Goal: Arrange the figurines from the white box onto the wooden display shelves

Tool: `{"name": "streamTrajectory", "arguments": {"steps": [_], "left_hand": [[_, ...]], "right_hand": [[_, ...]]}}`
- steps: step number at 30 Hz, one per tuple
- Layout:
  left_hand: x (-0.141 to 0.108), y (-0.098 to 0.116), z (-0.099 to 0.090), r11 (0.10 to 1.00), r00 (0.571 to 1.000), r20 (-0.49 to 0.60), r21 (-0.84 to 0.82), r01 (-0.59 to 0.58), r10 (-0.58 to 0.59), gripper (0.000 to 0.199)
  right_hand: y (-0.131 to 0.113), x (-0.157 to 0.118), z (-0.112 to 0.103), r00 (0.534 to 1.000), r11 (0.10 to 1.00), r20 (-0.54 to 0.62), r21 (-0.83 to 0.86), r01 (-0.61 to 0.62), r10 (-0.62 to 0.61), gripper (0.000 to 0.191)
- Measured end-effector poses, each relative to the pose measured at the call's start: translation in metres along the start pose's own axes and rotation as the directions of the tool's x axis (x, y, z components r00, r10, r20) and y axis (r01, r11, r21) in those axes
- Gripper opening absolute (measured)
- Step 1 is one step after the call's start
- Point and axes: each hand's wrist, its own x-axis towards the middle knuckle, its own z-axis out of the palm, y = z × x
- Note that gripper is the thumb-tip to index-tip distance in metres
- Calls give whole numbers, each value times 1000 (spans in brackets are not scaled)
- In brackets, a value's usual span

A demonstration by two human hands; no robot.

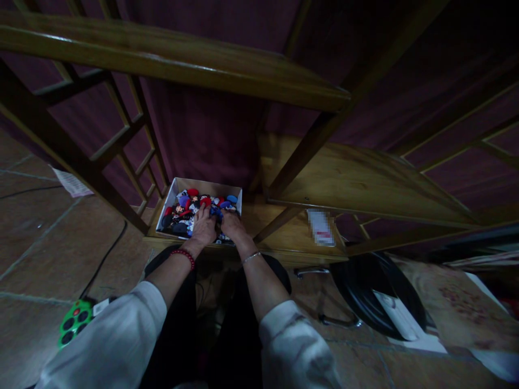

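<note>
A shallow open cardboard box, white outside, stands on a low wooden shelf in front of me. It is filled with a jumble of small trinkets in red, blue, black and white; some look like little figures, but the dim light hides their exact kind. My left hand rests on the pile with its fingers stretched out and parted. Close beside it, my right hand reaches down at the box's right side. Its fingers curl in among dark blue pieces, and the fingertips are hidden.
Wooden lattice and a thick rail frame the space above the box. On the shelf to the right lies a blurred white packet. A black round stool stands right; a green power strip with its cord lies left.
</note>
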Motion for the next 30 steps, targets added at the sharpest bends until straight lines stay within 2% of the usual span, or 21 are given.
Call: {"name": "streamTrajectory", "arguments": {"steps": [6, 10, 14, 20, 24, 27, 30], "left_hand": [[-1, 0, -3, 1000, 999, 33, 0, -14, 14, 26], [2, -2, -1, 1000, 999, 47, -19, 4, -3, 23], [4, -6, 4, 998, 1000, 12, -59, 22, -21, 22], [6, -5, 3, 991, 998, -41, -121, 51, -56, 27], [8, -4, 0, 990, 997, -27, -126, 65, -69, 30], [11, -8, 1, 987, 997, -34, -145, 63, -69, 41], [14, -12, 4, 981, 994, -58, -177, 76, -88, 49]], "right_hand": [[-2, 1, 1, 998, 999, -42, 0, -37, 37, 46], [2, 0, -1, 997, 999, -66, 11, -40, 41, 39], [4, -1, -3, 994, 998, -95, 44, -47, 51, 31], [3, -1, -7, 983, 996, -166, 65, -66, 76, 28], [4, 1, -6, 974, 994, -222, 112, -15, 40, 30], [3, 1, -3, 963, 986, -267, 167, 10, 36, 33], [0, 1, 0, 964, 979, -261, 202, 7, 48, 36]]}}
